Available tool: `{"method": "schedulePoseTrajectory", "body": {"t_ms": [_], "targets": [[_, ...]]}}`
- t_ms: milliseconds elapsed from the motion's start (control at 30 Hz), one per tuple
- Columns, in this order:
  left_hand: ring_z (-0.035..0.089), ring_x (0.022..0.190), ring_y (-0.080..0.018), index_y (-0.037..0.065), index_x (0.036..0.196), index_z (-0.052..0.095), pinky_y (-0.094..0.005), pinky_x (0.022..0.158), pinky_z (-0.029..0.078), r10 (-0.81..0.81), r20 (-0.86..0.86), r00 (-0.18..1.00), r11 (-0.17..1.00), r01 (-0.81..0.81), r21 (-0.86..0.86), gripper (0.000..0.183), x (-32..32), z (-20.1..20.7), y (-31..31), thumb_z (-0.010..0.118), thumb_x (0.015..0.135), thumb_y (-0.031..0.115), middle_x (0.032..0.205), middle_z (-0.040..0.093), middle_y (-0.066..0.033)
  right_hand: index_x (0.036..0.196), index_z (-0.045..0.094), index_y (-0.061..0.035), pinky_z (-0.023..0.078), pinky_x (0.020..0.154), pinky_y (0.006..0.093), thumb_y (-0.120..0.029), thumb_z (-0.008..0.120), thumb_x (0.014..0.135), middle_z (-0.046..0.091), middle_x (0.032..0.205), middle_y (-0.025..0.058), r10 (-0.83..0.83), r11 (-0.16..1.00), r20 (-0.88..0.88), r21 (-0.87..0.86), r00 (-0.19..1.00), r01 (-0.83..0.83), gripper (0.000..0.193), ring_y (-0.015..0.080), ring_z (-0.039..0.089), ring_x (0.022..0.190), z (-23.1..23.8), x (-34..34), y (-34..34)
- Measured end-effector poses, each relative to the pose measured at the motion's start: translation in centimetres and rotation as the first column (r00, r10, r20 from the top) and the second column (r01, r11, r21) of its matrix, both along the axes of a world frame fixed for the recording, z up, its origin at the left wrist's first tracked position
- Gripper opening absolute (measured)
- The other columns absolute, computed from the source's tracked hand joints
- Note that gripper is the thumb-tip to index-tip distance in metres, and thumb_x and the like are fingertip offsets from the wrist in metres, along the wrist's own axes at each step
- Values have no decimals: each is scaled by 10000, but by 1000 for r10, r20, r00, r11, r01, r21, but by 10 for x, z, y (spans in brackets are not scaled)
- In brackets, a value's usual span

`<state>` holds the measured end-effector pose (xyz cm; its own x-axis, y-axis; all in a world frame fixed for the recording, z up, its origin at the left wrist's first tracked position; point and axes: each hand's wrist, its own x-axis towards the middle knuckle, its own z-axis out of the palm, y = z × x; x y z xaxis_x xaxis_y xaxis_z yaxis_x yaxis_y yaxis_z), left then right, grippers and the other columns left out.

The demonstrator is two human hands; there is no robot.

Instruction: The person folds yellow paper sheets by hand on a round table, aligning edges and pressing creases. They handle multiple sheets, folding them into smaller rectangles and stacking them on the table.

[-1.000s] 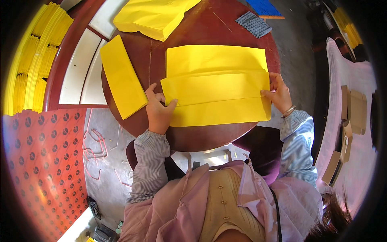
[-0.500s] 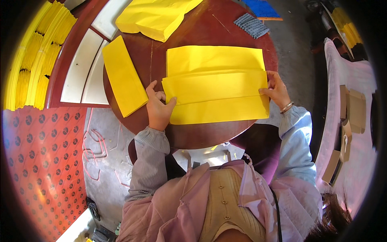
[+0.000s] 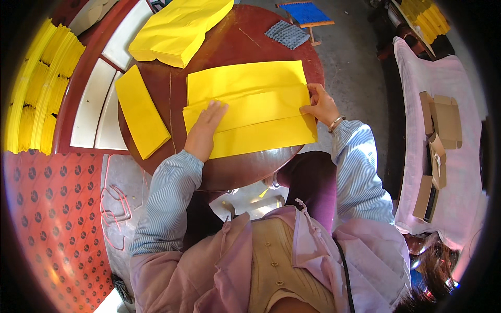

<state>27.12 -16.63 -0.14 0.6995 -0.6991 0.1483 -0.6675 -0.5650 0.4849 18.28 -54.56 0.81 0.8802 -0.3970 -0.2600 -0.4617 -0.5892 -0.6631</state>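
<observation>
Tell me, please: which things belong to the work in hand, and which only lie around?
In the work:
yellow sheets, touched by left hand and right hand
round table beneath
probably narrow yellow piece, large yellow bundle

Apparently just lying around:
grey textured pad
blue-topped stool
open cardboard boxes

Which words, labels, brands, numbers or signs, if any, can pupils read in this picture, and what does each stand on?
None can be read as text.
Red patterned sheet, lower left: repeated dark round marks, too small to make out.
Yellow folded sheet in front of the person: no print visible.
Open cardboard boxes, right: no readable print.
Yellow stacks, far left: no readable print.
</observation>
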Motion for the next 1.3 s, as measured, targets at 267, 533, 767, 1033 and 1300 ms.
{"method": "schedulePoseTrajectory", "body": {"t_ms": [267, 533, 767, 1033, 1300], "targets": [[87, 1619, -475, 80, 1690, 193, -634, 1283, 103, 410, 38, 911, 882, -407, 240, 823, -17, -25, -71, 518, 1069, 509, 1712, 166, -337, 1444, 519, -52, 554, 939, 376, -199, 914, 767, 726, 1135, 141, 59, 993, 37, 96, 998, -62, 797, 281, 712, 1039, -9, 9, -18], [42, 1631, -451, 119, 1697, 229, -701, 1255, 44, 412, 282, 867, 801, -492, 342, 843, -30, -38, -82, 384, 1067, 658, 1737, 122, -306, 1445, 532, -84, 529, 994, 410, -211, 886, 810, 679, 1212, 130, -9, 995, -39, -99, 999, 5, 738, 332, 659, 1104, 18, 0, 1], [22, 1624, -476, 127, 1693, 245, -710, 1244, -38, 455, 209, 866, 831, -497, 252, 839, -31, -36, -85, 433, 1056, 640, 1728, 143, -322, 1612, 436, -170, 237, 1286, 494, -288, 586, 1060, 443, 1660, 79, 605, 656, 275, -703, 747, -273, 584, 227, 367, 1562, -37, -12, 148], [12, 1609, -522, 164, 1683, 290, -751, 1221, -39, 417, 181, 891, 870, -448, 205, 784, -32, -35, -81, 479, 1057, 597, 1725, 165, -315, 1654, 377, -205, 118, 1309, 553, -368, 410, 1125, 356, 1724, -9, 209, 654, -5, -742, 978, -144, 555, 162, 262, 1611, -32, -4, 82], [57, 1606, -520, 184, 1675, 311, -775, 1210, 14, 400, 231, 887, 865, -448, 226, 770, -31, -30, -78, 478, 1055, 610, 1725, 196, -289, 1670, 326, -204, 130, 1310, 573, -364, 413, 1126, 260, 1762, 4, 461, 649, 26, -692, 887, -317, 574, 204, 202, 1633, -39, 36, 150]]}}
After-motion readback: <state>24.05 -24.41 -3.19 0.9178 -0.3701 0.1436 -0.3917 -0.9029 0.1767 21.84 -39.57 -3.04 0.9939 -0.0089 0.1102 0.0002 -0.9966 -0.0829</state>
